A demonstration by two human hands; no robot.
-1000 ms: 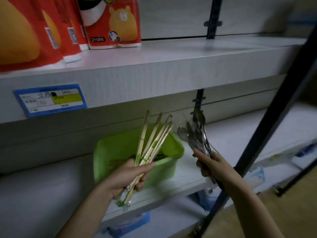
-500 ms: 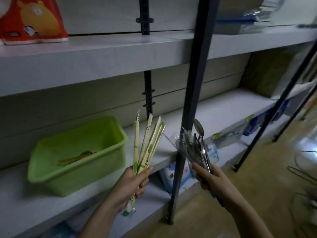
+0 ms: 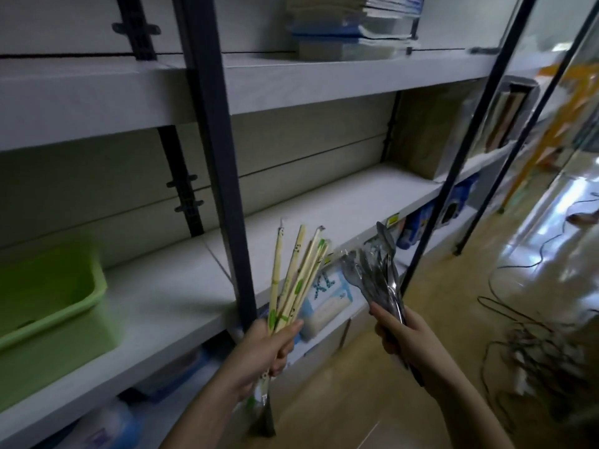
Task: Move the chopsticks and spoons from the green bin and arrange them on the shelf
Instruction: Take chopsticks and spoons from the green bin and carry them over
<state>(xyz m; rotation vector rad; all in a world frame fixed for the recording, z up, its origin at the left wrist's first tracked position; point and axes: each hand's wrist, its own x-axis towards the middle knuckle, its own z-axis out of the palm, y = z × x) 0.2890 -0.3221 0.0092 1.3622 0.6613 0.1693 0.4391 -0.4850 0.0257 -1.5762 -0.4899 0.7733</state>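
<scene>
My left hand [image 3: 264, 346] grips a fanned bundle of wrapped bamboo chopsticks [image 3: 293, 275], their tips pointing up in front of the middle shelf [image 3: 340, 202]. My right hand [image 3: 400, 332] grips a bunch of metal spoons [image 3: 377, 270] in clear wrapping, bowls up, just right of the chopsticks. The green bin [image 3: 48, 306] stands on the same shelf at the far left, well away from both hands. Its inside is mostly out of view.
A dark upright post [image 3: 220, 176] stands just behind the chopsticks, a second one [image 3: 453, 173] to the right. Blue and white packs [image 3: 327, 303] lie on the lower shelf. Stacked packages [image 3: 353, 24] sit on the top shelf. Cables [image 3: 534, 345] trail over the floor.
The view has swung right: the green bin slid to the far left and the red packs left the frame. Both hands keep their bundles and now face the shelf section right of the post.
</scene>
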